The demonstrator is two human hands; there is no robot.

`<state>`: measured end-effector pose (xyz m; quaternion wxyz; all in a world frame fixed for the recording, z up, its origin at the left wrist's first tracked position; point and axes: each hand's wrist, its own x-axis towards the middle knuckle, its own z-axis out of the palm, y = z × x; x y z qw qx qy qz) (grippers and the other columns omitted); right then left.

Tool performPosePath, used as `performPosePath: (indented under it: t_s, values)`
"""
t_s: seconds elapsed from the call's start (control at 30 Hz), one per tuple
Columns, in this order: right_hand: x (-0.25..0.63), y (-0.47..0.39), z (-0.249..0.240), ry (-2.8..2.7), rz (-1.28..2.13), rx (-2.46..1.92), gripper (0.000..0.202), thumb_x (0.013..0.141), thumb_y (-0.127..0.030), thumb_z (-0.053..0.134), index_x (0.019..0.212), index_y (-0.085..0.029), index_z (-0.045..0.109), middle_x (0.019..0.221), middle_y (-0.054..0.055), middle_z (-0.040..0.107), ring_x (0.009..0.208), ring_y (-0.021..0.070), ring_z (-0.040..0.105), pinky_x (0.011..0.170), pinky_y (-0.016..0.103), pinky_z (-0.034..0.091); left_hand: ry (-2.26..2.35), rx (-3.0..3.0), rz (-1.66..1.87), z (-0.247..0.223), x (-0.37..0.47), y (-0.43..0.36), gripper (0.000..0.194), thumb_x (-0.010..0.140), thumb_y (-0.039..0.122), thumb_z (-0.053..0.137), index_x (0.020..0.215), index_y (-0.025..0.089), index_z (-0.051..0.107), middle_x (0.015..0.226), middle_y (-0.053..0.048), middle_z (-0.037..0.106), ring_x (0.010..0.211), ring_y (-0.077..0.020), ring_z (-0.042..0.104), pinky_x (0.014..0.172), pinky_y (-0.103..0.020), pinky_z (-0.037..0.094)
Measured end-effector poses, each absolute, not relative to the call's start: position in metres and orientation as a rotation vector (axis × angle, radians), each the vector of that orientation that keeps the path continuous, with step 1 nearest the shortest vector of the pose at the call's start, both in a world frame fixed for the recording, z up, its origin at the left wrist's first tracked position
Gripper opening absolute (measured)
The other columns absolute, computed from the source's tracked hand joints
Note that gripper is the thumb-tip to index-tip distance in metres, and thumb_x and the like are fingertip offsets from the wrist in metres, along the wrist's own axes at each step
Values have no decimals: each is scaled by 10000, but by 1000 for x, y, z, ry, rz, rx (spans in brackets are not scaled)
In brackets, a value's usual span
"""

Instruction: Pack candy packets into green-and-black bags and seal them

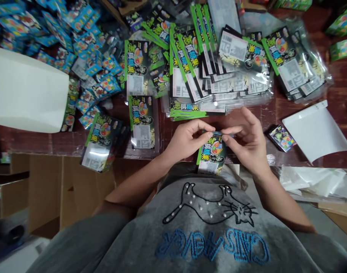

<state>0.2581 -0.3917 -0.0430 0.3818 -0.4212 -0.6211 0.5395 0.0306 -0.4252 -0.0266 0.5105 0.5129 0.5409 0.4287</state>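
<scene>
A black and green candy packet [212, 153] hangs upright in front of my body at the table's front edge. My left hand [190, 138] pinches the left part of its top edge between thumb and fingers. My right hand [244, 142] holds the right part of the same edge with thumb and index finger, the other fingers raised. A bluish clear strip shows between the fingertips. Behind my hands lies a pile of similar packets [187, 57] in clear plastic.
Blue candy boxes [59, 30] are heaped at the back left, beside a white container [28, 91]. Single packets [142, 123] lie left of my hands. To the right are a small dark box [282, 138] and a white tray [317, 131]. Cardboard boxes [45, 189] stand below.
</scene>
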Motion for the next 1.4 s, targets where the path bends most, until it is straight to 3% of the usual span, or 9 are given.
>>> performPosePath:
  t_s: [0.17, 0.4, 0.53, 0.6, 0.7, 0.9, 1.1, 1.23, 1.4]
  values:
    - [259, -380, -43, -1469, 1484, -1107, 1003, 892, -461, 884, 1715, -410, 312, 1018, -20, 845, 925, 209, 821, 897, 430, 722, 1245, 1284, 982, -19, 27, -411, 161, 977, 318, 741, 951, 170, 801, 968, -63, 845, 873, -155, 777, 833, -286, 615]
    - [283, -393, -15, -1588, 1564, -1150, 827, 1019, -448, 739, 1727, -401, 315, 1149, 13, 849, 1099, 213, 815, 1020, 438, 667, 1051, 1315, 994, -27, 21, -418, 159, 934, 308, 819, 1044, 194, 804, 1203, -82, 846, 1124, -183, 806, 1026, -329, 644]
    - [296, -369, 17, -1889, 1365, -1110, 422, 970, -434, 782, 1365, -314, 695, 1173, 49, 798, 1064, 215, 771, 948, 395, 633, 1123, 1338, 1041, -35, 29, -421, 101, 964, 259, 774, 1030, 186, 796, 1170, -84, 849, 1088, -162, 807, 1024, -318, 637]
    - [294, -349, 35, -2174, 1310, -1079, 271, 944, -466, 782, 1120, -262, 753, 1075, 58, 771, 956, 210, 736, 853, 375, 599, 1135, 1353, 1035, -37, 33, -420, 105, 964, 266, 770, 1014, 179, 799, 1146, -85, 854, 1058, -163, 811, 1005, -315, 637]
    - [278, -328, 53, -2599, 1375, -1056, 244, 928, -469, 719, 990, -234, 742, 945, 45, 745, 801, 193, 678, 730, 357, 521, 1152, 1382, 1017, -36, 36, -418, 140, 964, 299, 771, 1008, 170, 805, 1117, -88, 857, 1024, -173, 814, 974, -317, 639]
    - [247, -329, 48, -2885, 1047, -1272, 205, 913, -416, 649, 1006, -248, 719, 1047, 59, 751, 881, 225, 700, 764, 368, 504, 1181, 1406, 1029, -29, 38, -422, 132, 982, 278, 742, 1028, 174, 810, 1096, -76, 859, 1002, -170, 810, 957, -311, 632]
    - [263, -338, 39, -2723, 804, -1304, 552, 888, -553, 768, 1338, -263, 633, 1181, 111, 729, 908, 273, 720, 703, 407, 531, 1174, 1377, 1044, -22, 33, -430, 126, 987, 250, 716, 1057, 178, 794, 1156, -81, 849, 1084, -181, 803, 1031, -337, 626]
    - [266, -335, 33, -2624, 1127, -1167, 520, 903, -689, 755, 1188, -256, 713, 1153, 93, 742, 893, 238, 716, 744, 398, 576, 1173, 1356, 1098, -22, 27, -434, 136, 973, 220, 699, 1074, 188, 784, 1191, -78, 841, 1128, -179, 792, 1063, -343, 616]
    - [252, -345, 48, -2481, 1164, -966, 238, 1033, -468, 665, 951, -259, 741, 959, 52, 762, 858, 203, 727, 797, 373, 585, 1278, 1326, 1072, -37, 25, -433, 168, 967, 231, 702, 1096, 170, 791, 1149, -79, 850, 1048, -180, 799, 1001, -338, 621]
